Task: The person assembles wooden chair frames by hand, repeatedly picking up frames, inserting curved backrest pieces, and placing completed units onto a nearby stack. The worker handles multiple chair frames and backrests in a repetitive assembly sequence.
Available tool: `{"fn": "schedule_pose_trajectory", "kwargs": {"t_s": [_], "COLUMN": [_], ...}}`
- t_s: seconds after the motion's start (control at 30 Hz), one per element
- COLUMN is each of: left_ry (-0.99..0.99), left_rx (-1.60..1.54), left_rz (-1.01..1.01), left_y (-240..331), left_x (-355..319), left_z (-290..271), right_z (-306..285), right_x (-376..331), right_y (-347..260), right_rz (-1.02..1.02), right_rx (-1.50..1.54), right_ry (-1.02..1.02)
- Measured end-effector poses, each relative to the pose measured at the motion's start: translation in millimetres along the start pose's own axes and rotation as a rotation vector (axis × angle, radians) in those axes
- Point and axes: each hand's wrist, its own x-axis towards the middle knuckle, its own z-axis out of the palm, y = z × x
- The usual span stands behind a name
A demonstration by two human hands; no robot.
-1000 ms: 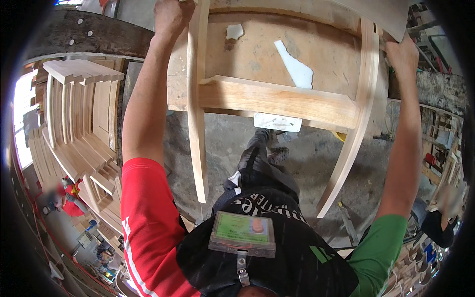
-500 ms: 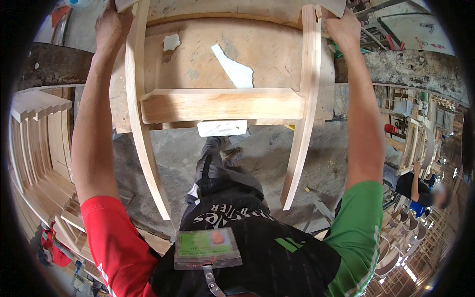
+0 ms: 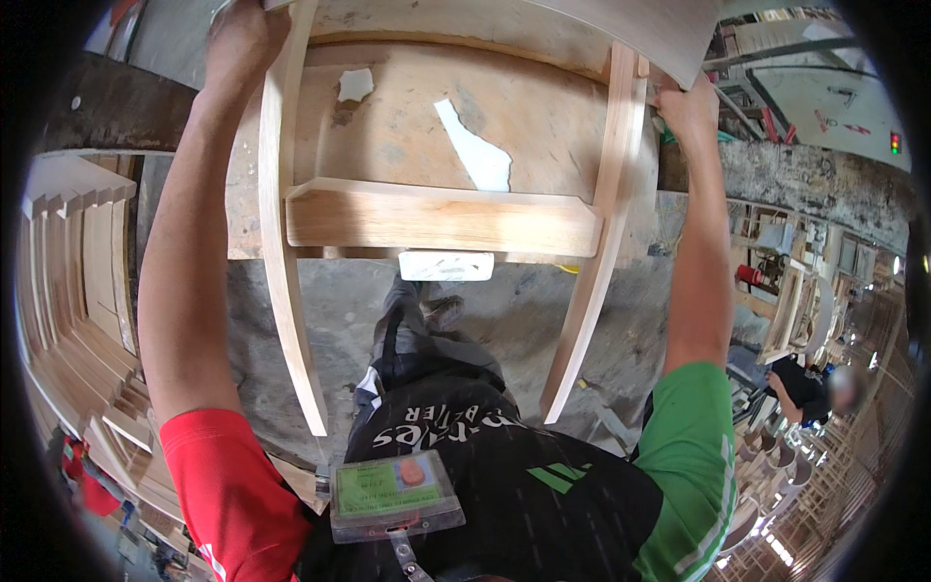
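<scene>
- Currently, the head view is the only one I have, and it shows the frame (image 3: 441,218) over the board (image 3: 393,145), its near ends reaching out above the floor (image 3: 337,325).
- I see the left hand (image 3: 244,41) folded at the frame's far left corner, apparently gripping it; the top edge cuts off the fingertips.
- I see the right hand (image 3: 689,105) curled under the near right corner of the panel (image 3: 645,29), closed on it as far as I can tell, some fingers hidden.
- To handle this well, I judge, both hands should move together with equal force, or the frame could twist.
- I'd watch the near ends, as they point toward the wearer's body, and I'd leave slack in the wrists.
- I can't tell whether the frame rests on the board or hangs just above it.
- I count two hands, one frame, one panel, one rail (image 3: 378,221) and two legs: left leg (image 3: 275,160), right leg (image 3: 621,145).
- I count two white scraps on the board, one small (image 3: 356,85) and one long (image 3: 480,155), plus one white block (image 3: 446,266) by its near edge.
- I count one other person (image 3: 797,388), far right; the stack (image 3: 78,267) at left is too crowded to count.
</scene>
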Motion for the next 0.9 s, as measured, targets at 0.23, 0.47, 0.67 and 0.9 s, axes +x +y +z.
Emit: {"fn": "schedule_pose_trajectory", "kwargs": {"t_s": [0.23,0.47,0.67,0.9], "left_ry": [-0.027,-0.036,-0.115,-0.12], "left_rx": [0.018,-0.001,0.033,-0.033], "left_rz": [-0.112,-0.042,-0.174,-0.142], "left_y": [13,-7,-3,15], "left_x": [-9,1,-12,-3], "left_z": [-12,0,-21,-8], "right_z": [4,-22,-157,-47], "right_x": [5,7,16,74], "right_y": [0,-7,-90,-93], "right_rz": [0.006,-0.076,-0.176,-0.338], "right_rx": [0.055,-0.046,0.435,-0.06], "right_ry": [0.01,-0.138,0.441,0.974]}}
